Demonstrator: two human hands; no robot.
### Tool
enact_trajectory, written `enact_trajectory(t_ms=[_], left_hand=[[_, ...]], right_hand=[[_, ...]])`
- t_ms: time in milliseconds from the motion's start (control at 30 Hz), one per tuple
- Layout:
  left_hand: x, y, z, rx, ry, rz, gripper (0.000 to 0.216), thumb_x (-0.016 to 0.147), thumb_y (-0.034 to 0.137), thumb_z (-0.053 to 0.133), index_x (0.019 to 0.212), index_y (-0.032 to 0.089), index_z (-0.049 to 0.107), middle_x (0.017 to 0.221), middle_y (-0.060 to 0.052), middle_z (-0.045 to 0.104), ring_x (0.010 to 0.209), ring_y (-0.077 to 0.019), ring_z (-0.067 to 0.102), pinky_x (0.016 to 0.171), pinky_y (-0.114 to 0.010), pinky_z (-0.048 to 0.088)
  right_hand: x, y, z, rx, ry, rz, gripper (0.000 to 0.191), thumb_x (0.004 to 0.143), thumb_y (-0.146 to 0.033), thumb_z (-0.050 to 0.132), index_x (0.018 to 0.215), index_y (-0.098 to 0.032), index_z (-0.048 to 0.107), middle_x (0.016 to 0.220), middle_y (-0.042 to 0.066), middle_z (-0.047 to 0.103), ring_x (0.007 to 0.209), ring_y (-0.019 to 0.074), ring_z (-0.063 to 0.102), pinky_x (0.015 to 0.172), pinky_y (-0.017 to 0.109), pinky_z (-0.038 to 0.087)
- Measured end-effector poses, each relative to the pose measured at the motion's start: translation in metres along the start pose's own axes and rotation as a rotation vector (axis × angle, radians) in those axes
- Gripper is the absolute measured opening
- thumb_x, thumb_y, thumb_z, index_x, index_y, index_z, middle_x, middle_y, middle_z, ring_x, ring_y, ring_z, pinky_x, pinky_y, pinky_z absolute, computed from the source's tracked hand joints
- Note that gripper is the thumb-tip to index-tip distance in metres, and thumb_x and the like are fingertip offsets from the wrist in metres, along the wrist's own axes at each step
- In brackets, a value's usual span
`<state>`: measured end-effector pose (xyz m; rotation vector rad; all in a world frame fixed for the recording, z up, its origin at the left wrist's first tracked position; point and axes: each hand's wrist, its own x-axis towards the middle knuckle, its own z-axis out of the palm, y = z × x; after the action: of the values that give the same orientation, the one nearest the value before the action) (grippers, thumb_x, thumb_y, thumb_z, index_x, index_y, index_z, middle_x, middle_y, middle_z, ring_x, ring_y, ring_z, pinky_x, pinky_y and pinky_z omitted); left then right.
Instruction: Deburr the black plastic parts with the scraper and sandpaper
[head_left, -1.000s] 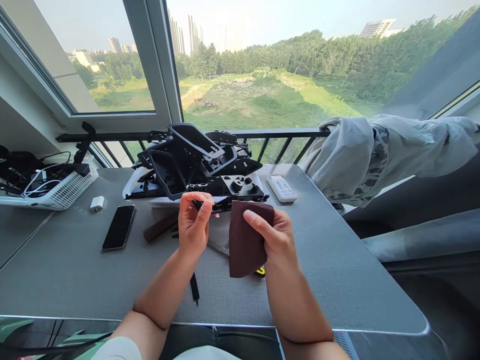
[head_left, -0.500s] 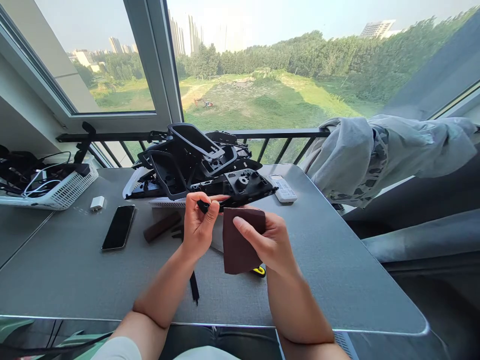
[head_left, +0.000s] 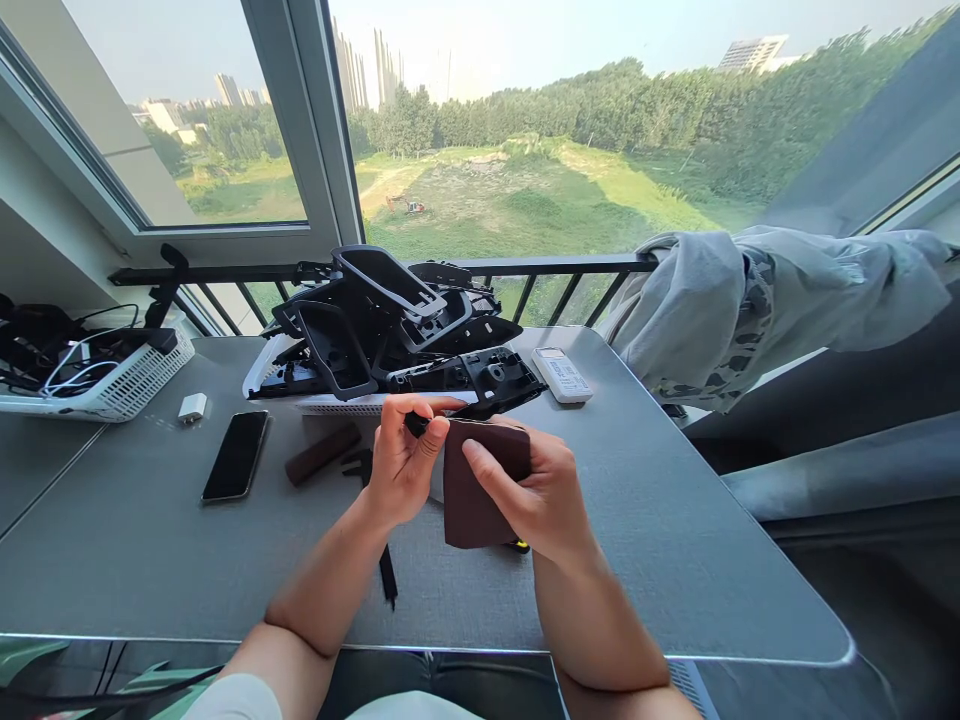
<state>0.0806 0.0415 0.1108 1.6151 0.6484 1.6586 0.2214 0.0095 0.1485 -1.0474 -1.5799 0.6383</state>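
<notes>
My left hand (head_left: 405, 460) pinches the near end of a black plastic part (head_left: 499, 378) between thumb and fingers; the part stretches away to the right, in front of the basket. In my right hand (head_left: 536, 490) is a dark brown sheet of sandpaper (head_left: 480, 500), thumb on its face and fingers behind. The sheet's upper edge meets the part near my left fingertips; whether they press together I cannot tell. Under my left wrist lies a black caliper (head_left: 387, 575), partly covered. A small yellow and black item (head_left: 520, 546) peeks out beneath the sheet, mostly hidden.
Behind the hands, black plastic frames (head_left: 337, 345) are heaped on a white basket (head_left: 259, 375). To the left lie a brown roll (head_left: 322, 455), a phone (head_left: 235, 456), a white charger (head_left: 193, 407) and another basket (head_left: 142, 380) with cables. A white calculator-like device (head_left: 562, 375) sits right.
The black part has turned and dipped slightly in my left hand. Both hands have drawn a little closer, so the sandpaper's top edge now sits nearer the left fingertips.
</notes>
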Motion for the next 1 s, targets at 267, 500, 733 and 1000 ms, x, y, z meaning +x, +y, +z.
enact_trajectory(t_ms=[267, 500, 733, 1000], left_hand=[[0.002, 0.003, 0.001, -0.036, 0.003, -0.006, 0.009, 0.095, 0.029, 0.056, 0.097, 0.025, 0.048, 0.096, -0.002, 0.075, 0.091, -0.0154, 0.071, 0.082, -0.031, 0.052], [0.007, 0.008, 0.002, -0.135, 0.115, -0.154, 0.032, 0.083, 0.03, 0.073, 0.089, 0.024, 0.043, 0.089, 0.001, 0.075, 0.081, -0.0129, 0.07, 0.067, -0.024, 0.056], [0.01, 0.004, 0.001, -0.222, 0.217, -0.243, 0.035, 0.082, 0.041, 0.071, 0.094, 0.026, 0.042, 0.076, 0.005, 0.07, 0.067, -0.0137, 0.071, 0.059, -0.025, 0.056], [0.008, 0.003, -0.004, -0.175, 0.206, -0.23, 0.037, 0.078, 0.039, 0.076, 0.094, 0.025, 0.046, 0.085, 0.003, 0.072, 0.065, -0.0097, 0.066, 0.06, -0.022, 0.052]], right_hand=[[0.001, -0.002, 0.001, 0.043, 0.009, 0.068, 0.027, 0.082, -0.025, 0.057, 0.057, -0.019, 0.052, 0.054, -0.005, 0.044, 0.046, 0.0081, 0.041, 0.043, 0.021, 0.034], [0.0, 0.001, -0.011, 0.269, -0.031, 0.271, 0.021, 0.081, -0.032, 0.064, 0.065, -0.018, 0.063, 0.057, -0.002, 0.053, 0.048, 0.0111, 0.049, 0.042, 0.022, 0.04], [0.002, -0.002, -0.018, 0.484, 0.002, 0.42, 0.024, 0.071, -0.039, 0.073, 0.067, -0.017, 0.069, 0.056, 0.0, 0.058, 0.046, 0.012, 0.051, 0.039, 0.022, 0.041], [-0.001, 0.002, -0.008, 0.515, 0.124, 0.385, 0.025, 0.07, -0.041, 0.074, 0.063, -0.018, 0.068, 0.055, -0.001, 0.057, 0.045, 0.0117, 0.05, 0.038, 0.023, 0.041]])
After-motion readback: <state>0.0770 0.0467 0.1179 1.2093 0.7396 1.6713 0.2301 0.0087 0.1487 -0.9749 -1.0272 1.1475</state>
